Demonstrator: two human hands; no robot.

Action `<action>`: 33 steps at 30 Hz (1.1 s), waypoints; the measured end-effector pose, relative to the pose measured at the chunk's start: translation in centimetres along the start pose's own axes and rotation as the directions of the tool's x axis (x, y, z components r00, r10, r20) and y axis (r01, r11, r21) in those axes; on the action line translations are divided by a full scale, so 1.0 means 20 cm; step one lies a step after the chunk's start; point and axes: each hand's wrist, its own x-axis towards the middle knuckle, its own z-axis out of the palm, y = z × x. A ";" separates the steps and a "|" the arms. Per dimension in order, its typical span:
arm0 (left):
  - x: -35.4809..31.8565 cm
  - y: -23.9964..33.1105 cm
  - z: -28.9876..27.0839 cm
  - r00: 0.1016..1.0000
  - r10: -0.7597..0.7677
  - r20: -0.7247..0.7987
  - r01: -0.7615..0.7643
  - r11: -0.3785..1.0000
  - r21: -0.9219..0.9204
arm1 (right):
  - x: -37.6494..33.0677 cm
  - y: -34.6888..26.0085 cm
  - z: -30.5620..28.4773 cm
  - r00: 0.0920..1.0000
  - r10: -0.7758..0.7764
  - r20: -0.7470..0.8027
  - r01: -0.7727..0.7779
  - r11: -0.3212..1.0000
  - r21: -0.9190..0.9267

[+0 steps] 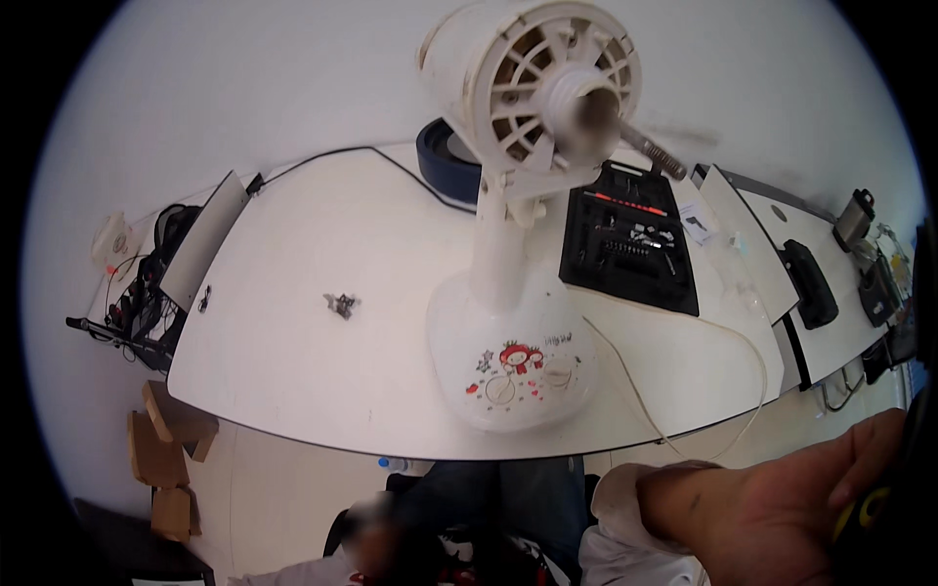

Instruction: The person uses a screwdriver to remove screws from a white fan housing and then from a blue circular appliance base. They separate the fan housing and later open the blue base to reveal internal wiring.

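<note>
A white electric fan [503, 361] without blades or grille stands upright on the table, its motor housing and bare threaded shaft facing me. Red cartoon prints and two round knobs mark its base. Raised at the lower right, away from the fan, my right hand [816, 493] curls its fingers at a black and yellow object [862, 513], mostly cut off by the dark picture rim. Low over my lap is my left hand [376, 542], smeared, so its fingers cannot be made out. A small heap of metal parts [343, 305] lies left of the fan.
Right of the fan lies an open black tool case [630, 244] with bits and sockets. A dark blue round object [445, 161] sits behind the fan. A pale cord [752, 342] loops over the table's front edge. Cardboard pieces [161, 439] stand at the lower left.
</note>
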 end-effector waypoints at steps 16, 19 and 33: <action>-0.16 0.18 -0.96 0.951 -0.023 0.309 0.004 0.998 0.062 | -0.09 0.02 -0.03 0.999 0.012 -0.030 -0.015 0.995 -0.096; -0.05 0.35 -1.35 0.906 -0.054 0.419 0.090 0.994 -0.065 | -0.11 -0.03 0.02 0.999 0.010 -0.048 -0.014 0.995 -0.094; 0.28 -0.03 -1.06 0.779 0.232 0.582 0.532 0.246 -0.810 | -0.16 -0.03 -0.11 0.994 -0.023 -0.110 -0.009 0.961 -0.278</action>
